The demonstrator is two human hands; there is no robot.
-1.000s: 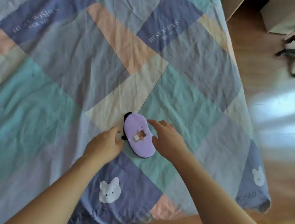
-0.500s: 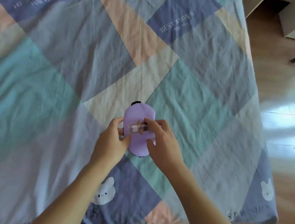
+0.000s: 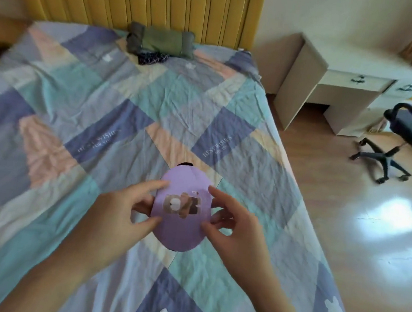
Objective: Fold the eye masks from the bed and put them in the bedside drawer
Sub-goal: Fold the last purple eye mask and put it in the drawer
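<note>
Folded eye mask [image 3: 182, 211] pinched between left hand [image 3: 115, 212] and right hand [image 3: 236, 228], long axis pointing away from them; both equally near.

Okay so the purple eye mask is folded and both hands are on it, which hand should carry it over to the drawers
Probably the right hand. It already pinches the eye mask's right edge, and the only drawers in view sit off to the right past the bed. The left hand grips the opposite edge, farther away.
</note>
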